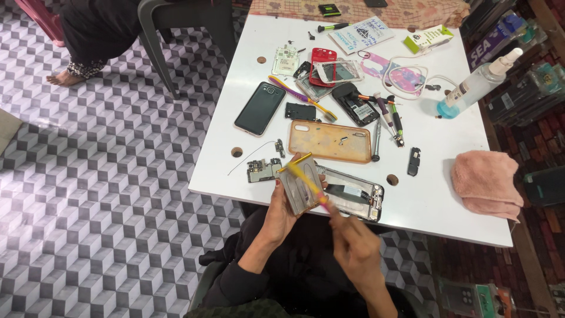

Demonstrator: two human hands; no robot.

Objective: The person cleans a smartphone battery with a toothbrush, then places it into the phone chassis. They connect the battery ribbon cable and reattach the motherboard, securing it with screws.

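The grey phone panel (pixel 300 189) sits upright in the left hand (pixel 281 217), fingers wrapped around its lower edge, held just above the near edge of the white tabletop (pixel 447 194). The right hand (pixel 353 244) is closed on a yellow-and-pink toothbrush (pixel 308 178), whose head lies across the panel's face; the motion blur makes the exact contact point hard to tell. Directly behind the panel lies an opened phone frame (pixel 356 197) with its insides exposed, and just to its left a small circuit board (pixel 263 171) with a thin wire trailing off.

Judging by the layout, disassembly looks well along: an orange phone case (pixel 329 141) holds a few tiny loose parts, a black smartphone (pixel 259 108) lies face up, and a red phone shell (pixel 322 63) and other stripped pieces crowd the far side. Several screwdrivers (pixel 388 121) rest near the case. A spray bottle (pixel 478 83) with blue liquid and a pink cloth (pixel 486 181) wait at the right. Cleaning of the panel seems to be under way; nothing appears reassembled yet.
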